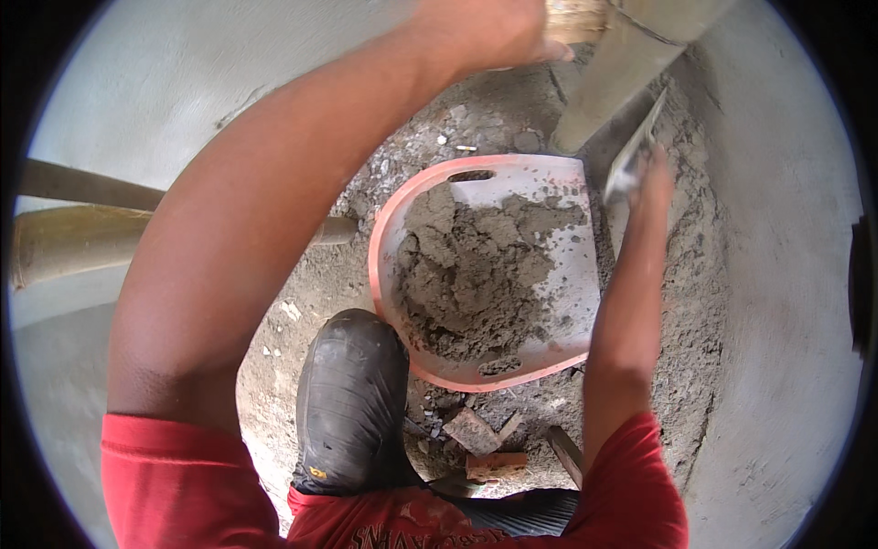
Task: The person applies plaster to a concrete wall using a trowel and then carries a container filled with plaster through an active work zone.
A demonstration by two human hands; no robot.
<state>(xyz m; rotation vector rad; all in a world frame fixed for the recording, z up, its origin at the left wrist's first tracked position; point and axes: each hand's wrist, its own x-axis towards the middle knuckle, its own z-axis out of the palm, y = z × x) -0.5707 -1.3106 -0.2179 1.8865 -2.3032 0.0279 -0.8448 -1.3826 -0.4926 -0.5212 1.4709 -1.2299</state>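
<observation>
My right hand (651, 178) is closed around a trowel (638, 146) whose metal blade looks blurred. The blade is close to grey mortar (681, 174) along the foot of the right wall, beside a slanted bamboo pole (608, 78). At the top edge, my left hand (503, 32) is beside a piece of pale wood (576, 20); most of its fingers are hidden or cut off. Between my arms lies a pink-rimmed plastic scoop tray (576, 256) with two handle slots, holding a heap of wet grey mortar (476, 265).
Smooth grey walls (786, 302) curve up on both sides. Bamboo poles (82, 242) jut in from the left. My bent knee (352, 403) is against the tray's near left side. Broken brick pieces (476, 432) and rubble lie on the floor below it.
</observation>
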